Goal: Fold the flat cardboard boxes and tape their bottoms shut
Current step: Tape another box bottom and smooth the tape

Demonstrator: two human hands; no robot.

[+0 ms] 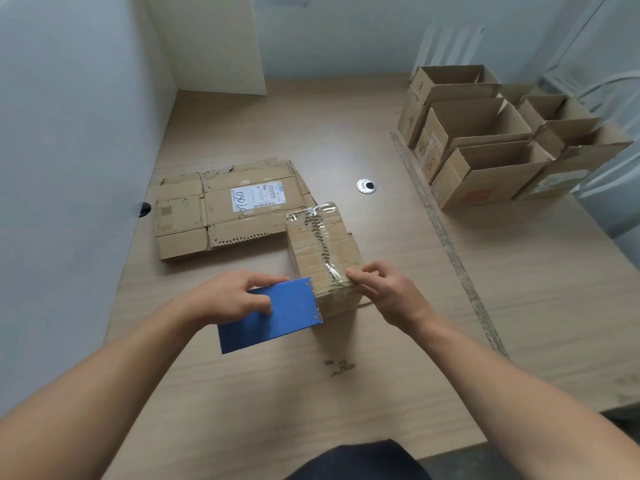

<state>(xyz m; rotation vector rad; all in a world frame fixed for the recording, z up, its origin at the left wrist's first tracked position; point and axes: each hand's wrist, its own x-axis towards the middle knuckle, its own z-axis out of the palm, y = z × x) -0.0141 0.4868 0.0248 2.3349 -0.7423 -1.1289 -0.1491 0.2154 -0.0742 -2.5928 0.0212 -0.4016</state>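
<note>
A folded cardboard box [320,249] stands bottom-up in the middle of the table, with a strip of clear tape along its seam. My left hand [230,297] grips a blue tape dispenser [273,318], whose front end sits against the box's near edge. My right hand [384,292] rests on the near right corner of the box, fingertips pressing the tape end down. A stack of flat cardboard boxes [221,211] with a white label lies to the left behind the box.
Several folded open boxes [485,140] stand in rows at the back right of the wooden table [381,393]. A round metal cable grommet [366,186] sits mid-table. A worn strip [446,244] runs diagonally on the right. White walls close in the left and back.
</note>
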